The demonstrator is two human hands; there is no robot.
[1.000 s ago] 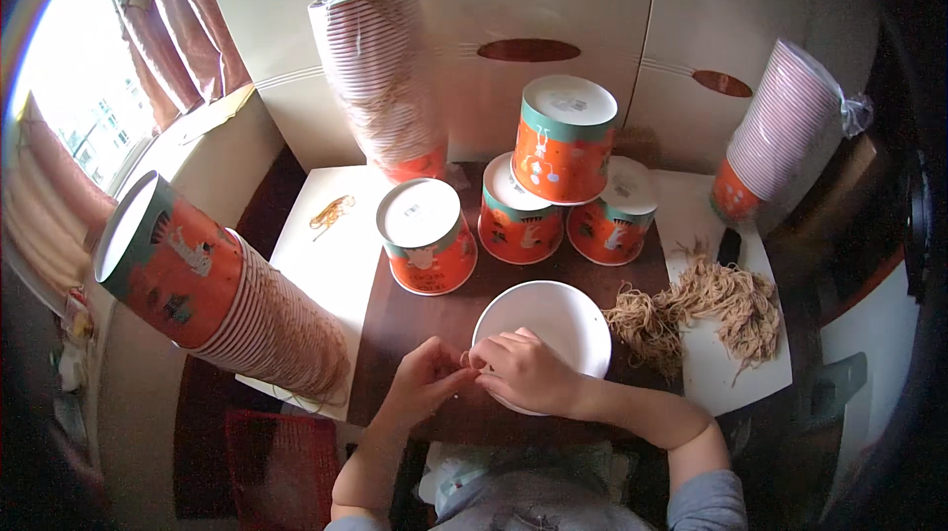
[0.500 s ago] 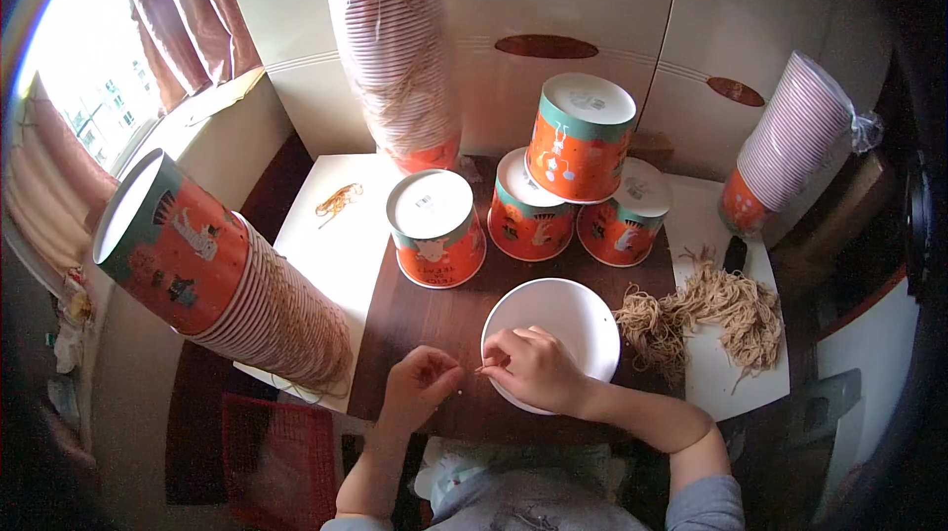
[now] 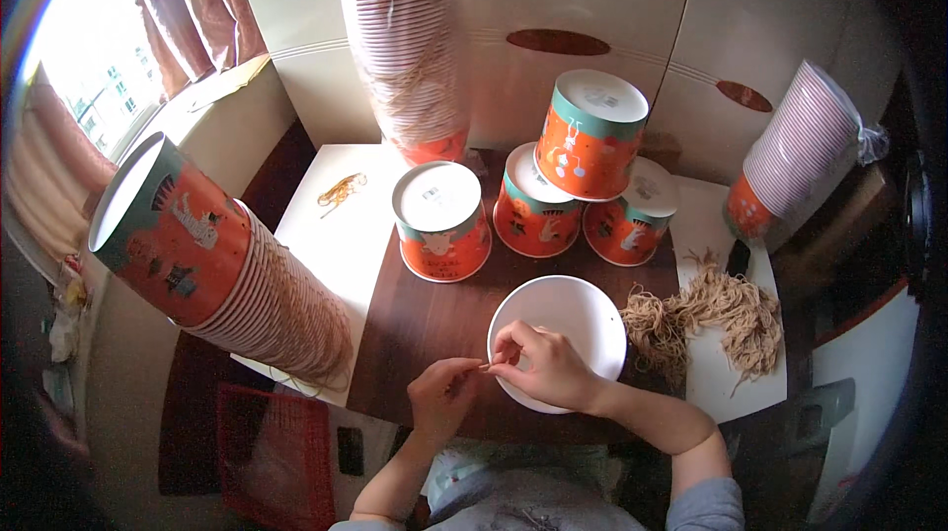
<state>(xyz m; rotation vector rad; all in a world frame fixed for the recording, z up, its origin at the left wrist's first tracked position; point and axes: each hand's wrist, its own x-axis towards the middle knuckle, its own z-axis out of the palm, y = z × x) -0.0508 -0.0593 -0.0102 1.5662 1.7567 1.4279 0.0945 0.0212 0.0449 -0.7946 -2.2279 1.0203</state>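
Hands at bucket rim, contact unclear

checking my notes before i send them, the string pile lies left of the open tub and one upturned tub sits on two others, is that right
Not quite: the head view shows the string pile lying right of the open tub, and one upturned tub sits on two others.

Three bucket stacks, four upturned buckets, one white container, two hands.
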